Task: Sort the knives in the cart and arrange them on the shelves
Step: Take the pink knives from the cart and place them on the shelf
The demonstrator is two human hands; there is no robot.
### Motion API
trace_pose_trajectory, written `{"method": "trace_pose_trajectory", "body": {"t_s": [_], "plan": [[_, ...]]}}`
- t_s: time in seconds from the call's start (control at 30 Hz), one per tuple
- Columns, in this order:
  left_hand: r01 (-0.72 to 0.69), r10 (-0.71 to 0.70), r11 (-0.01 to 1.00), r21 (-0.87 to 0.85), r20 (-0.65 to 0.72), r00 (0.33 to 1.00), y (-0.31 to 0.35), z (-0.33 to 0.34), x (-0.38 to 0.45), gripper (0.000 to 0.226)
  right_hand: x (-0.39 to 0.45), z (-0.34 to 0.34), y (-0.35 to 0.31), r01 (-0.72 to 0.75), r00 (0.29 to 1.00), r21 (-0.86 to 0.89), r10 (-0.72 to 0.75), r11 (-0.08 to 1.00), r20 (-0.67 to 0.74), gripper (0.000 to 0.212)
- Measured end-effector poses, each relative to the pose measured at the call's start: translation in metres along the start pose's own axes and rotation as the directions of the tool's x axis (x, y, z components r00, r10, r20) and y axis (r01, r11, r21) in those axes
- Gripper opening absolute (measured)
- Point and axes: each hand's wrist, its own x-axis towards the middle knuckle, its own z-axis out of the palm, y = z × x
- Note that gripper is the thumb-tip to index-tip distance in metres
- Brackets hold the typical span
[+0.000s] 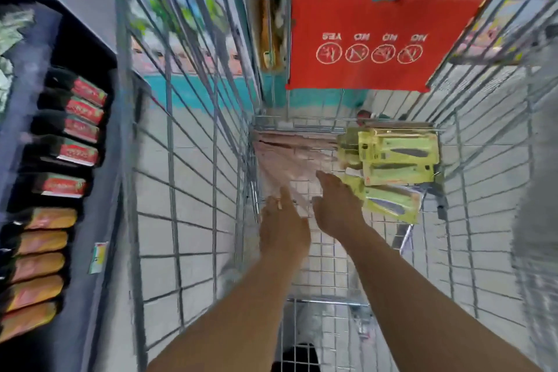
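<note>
Both hands [311,214] (empty) reach toward knife packs [395,169].

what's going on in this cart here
A person is reaching down into a wire shopping cart with both bare arms. The left hand and the right hand are open, fingers out, and neither holds anything yet. The right hand is nearest a pile of yellow-green packaged knives lying at the cart's far end. Beside the cart, a dark shelf already carries rows of red and orange packs.
</note>
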Motion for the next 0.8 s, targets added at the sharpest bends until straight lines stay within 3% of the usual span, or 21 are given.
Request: {"method": "trace_pose_trajectory", "body": {"t_s": [0.2,0.37,0.5,0.6,0.8], "plan": [[0.01,-0.012,1.0,-0.016,-0.12,0.993,0.008,0.017,0.036,0.065,0.039,0.015,0.008,0.089,0.992,-0.009,-0.089,0.996,-0.086,0.059],[0.116,-0.143,0.983,-0.145,-0.193,0.971,0.02,0.022,0.05,0.064,0.064,0.028,0.006,0.142,0.986,-0.086,-0.149,0.986,-0.079,0.055],[0.129,-0.193,0.95,-0.284,-0.21,0.958,0.017,0.022,0.054,0.084,0.077,0.038,0.008,0.156,0.983,-0.235,-0.173,0.959,-0.054,0.058],[0.187,-0.25,0.927,-0.324,-0.167,0.954,0.009,0.021,0.054,0.093,0.078,0.04,0.007,0.159,0.984,-0.194,-0.171,0.968,-0.046,0.048],[0.25,-0.315,0.906,-0.341,-0.152,0.937,-0.003,0.017,0.046,0.057,0.056,0.04,0.002,0.081,0.996,-0.023,-0.082,0.996,-0.031,0.038]]}}
